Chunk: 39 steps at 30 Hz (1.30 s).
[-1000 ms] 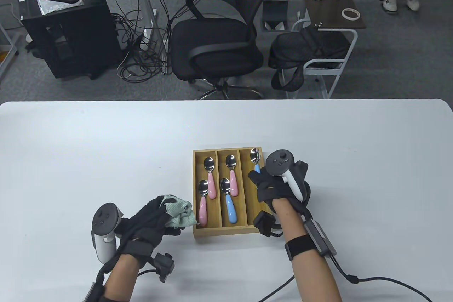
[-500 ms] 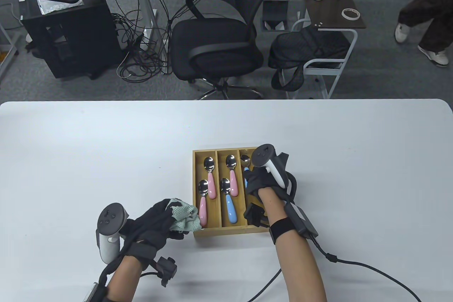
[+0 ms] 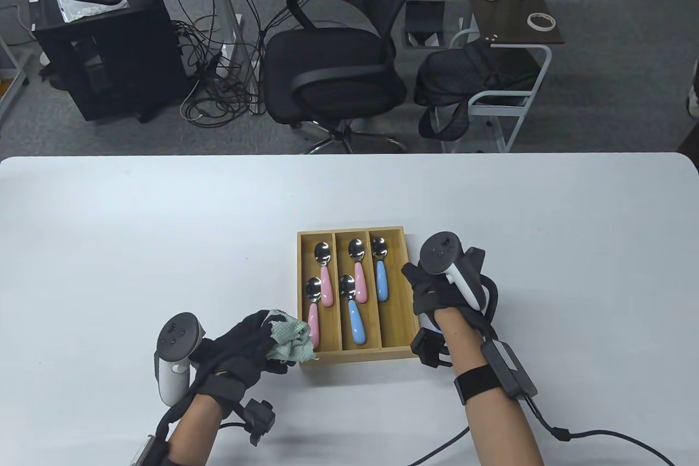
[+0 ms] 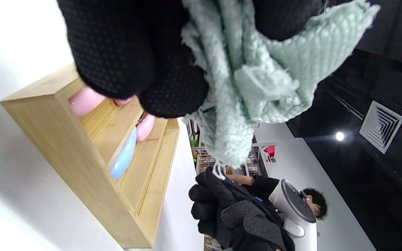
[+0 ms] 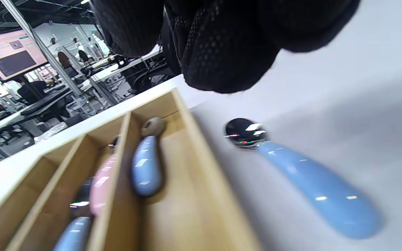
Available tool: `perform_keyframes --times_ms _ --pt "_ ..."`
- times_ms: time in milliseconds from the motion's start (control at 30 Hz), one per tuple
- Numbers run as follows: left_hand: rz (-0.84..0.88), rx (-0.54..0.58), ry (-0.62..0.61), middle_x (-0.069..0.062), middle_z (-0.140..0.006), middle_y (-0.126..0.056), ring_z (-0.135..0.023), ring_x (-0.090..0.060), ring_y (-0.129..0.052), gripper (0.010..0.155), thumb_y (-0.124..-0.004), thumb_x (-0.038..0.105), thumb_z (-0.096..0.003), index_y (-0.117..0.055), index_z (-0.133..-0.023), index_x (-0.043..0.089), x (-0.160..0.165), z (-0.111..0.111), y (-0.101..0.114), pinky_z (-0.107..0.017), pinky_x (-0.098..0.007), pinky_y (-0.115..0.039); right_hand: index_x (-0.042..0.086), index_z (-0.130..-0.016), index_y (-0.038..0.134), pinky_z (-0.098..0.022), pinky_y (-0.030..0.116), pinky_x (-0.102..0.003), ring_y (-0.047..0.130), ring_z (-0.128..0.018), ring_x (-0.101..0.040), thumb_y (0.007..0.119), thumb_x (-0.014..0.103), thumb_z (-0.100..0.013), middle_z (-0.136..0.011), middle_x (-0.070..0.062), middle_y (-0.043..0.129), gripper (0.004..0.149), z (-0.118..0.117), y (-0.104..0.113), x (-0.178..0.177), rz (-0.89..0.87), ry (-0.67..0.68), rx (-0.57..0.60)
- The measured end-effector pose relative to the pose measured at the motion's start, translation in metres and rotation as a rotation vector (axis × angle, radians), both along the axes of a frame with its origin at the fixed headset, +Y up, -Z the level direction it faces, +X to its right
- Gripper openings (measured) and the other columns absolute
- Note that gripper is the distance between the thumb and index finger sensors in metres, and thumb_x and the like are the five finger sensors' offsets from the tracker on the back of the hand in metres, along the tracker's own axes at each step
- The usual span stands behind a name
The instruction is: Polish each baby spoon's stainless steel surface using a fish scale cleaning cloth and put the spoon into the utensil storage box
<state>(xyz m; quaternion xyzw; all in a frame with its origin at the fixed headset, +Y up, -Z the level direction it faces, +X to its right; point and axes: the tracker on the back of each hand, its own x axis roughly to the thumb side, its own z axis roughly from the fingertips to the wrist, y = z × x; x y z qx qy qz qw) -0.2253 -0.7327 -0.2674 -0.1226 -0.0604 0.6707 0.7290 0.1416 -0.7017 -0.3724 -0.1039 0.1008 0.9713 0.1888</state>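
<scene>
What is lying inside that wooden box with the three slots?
The wooden box holds five spoons: two pink in its left slot, one pink and one blue in the middle, one blue on the right. The cloth covers the near left corner.

blue spoon now lying in box's right compartment, right hand withdrawn beside box
</scene>
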Motion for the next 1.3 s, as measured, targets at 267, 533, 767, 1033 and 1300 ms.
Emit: perform_keyframes --times_ms 267,533,767,1033,1300 --pt "0.014 -0.02 -0.016 -0.012 -0.081 -0.092 -0.057 -0.025 -0.107 0.053 -0.068 0.045 -0.0619 -0.073 -0.098 0.006 0.003 -0.001 -0.004 -0.041 -0.04 -0.095 0.005 -0.102 0.062 -0.043 0.084 -0.041 0.094 -0.057 -0.029 0.069 0.049 -0.062 -0.086 -0.014 0.082 0.06 0.016 -0.052 0.016 0.304 0.05 -0.133" --pt "0.043 -0.024 -0.04 -0.013 -0.086 -0.089 -0.064 -0.029 -0.104 0.053 -0.067 0.045 -0.062 -0.071 -0.101 0.008 0.005 0.0 -0.004 -0.047 -0.044 -0.093 0.005 -0.097 0.065 -0.045 0.081 -0.044 0.091 -0.059 -0.03 0.069 0.045 -0.062 -0.083 -0.013 0.079 0.053 0.016 -0.072 0.013 0.438 0.086 -0.173" --pt "0.124 -0.026 -0.074 -0.011 -0.094 -0.084 -0.076 -0.034 -0.097 0.055 -0.062 0.05 -0.0619 -0.067 -0.105 0.015 0.008 0.0 -0.003 -0.054 -0.049 -0.087 0.004 -0.095 0.063 -0.044 0.084 -0.042 0.094 -0.057 -0.03 0.064 0.041 -0.065 -0.082 -0.015 0.079 0.048 0.038 -0.028 0.025 0.167 0.035 0.017" --pt "0.216 -0.062 -0.067 -0.011 -0.1 -0.079 -0.082 -0.034 -0.094 0.058 -0.059 0.052 -0.062 -0.062 -0.109 0.018 0.012 0.002 -0.009 -0.058 -0.048 -0.085 0.007 -0.096 0.064 -0.04 0.085 -0.037 0.095 -0.052 -0.024 0.063 0.043 -0.065 -0.079 -0.011 0.081 0.047 0.106 0.036 -0.032 -0.344 0.411 0.159" --pt "0.255 -0.07 0.006 -0.009 -0.103 -0.075 -0.085 -0.032 -0.091 0.059 -0.056 0.053 -0.0628 -0.056 -0.111 0.02 0.008 0.001 -0.013 -0.061 -0.046 -0.084 0.008 -0.095 0.066 -0.039 0.085 -0.035 0.096 -0.05 -0.022 0.063 0.044 -0.066 -0.077 -0.01 0.083 0.046 0.141 0.026 -0.061 -0.365 0.579 0.187"
